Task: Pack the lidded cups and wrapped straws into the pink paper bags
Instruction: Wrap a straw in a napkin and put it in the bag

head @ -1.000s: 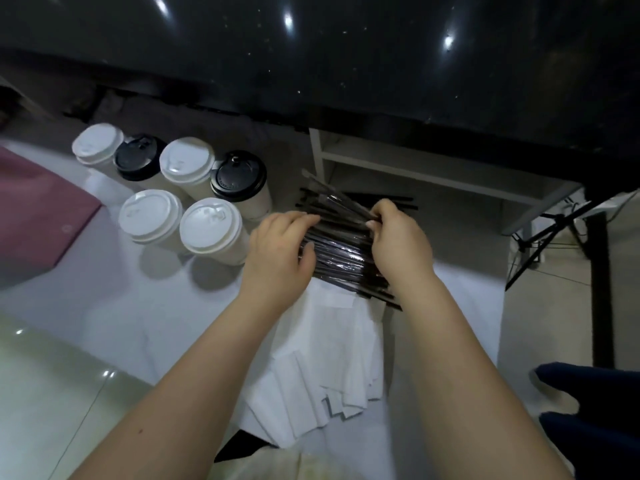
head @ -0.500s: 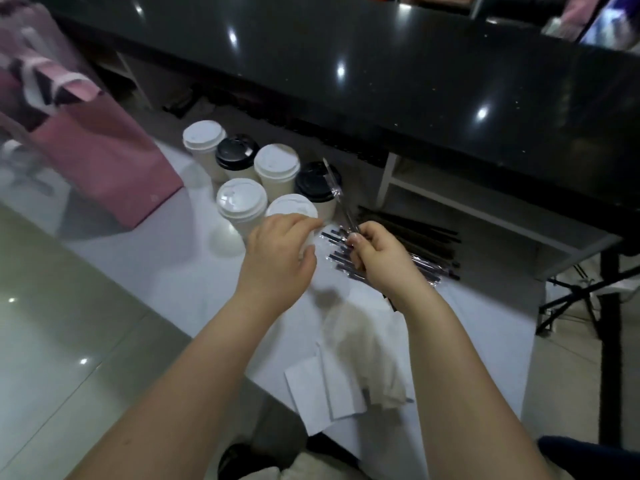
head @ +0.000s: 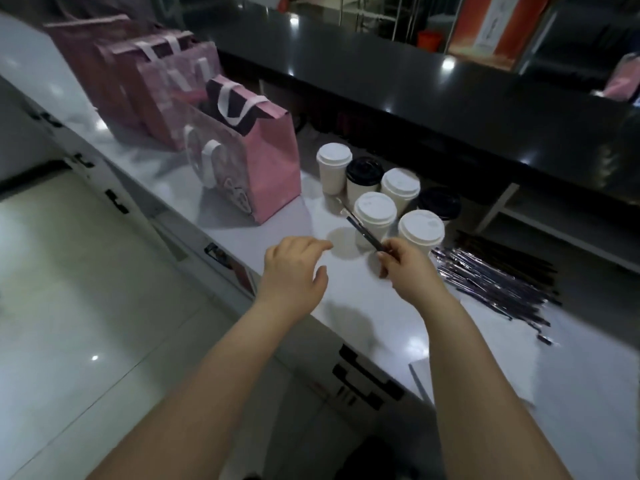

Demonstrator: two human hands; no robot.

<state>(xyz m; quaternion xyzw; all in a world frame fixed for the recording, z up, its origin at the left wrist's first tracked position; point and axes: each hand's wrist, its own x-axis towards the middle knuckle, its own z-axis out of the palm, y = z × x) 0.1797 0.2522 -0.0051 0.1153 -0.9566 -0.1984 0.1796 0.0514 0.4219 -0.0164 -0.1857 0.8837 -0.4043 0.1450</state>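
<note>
Pink paper bags (head: 273,168) stand left of six lidded cups (head: 375,209) on the white desk (head: 363,299). Right hand (head: 408,268) fingers pinch one wrapped straw (head: 360,228); left hand (head: 294,268) fingers hang loosely spread, empty.

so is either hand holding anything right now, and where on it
The right hand pinches one wrapped straw at its near end; the rest points away toward the cups. The left hand is open and holds nothing.
</note>
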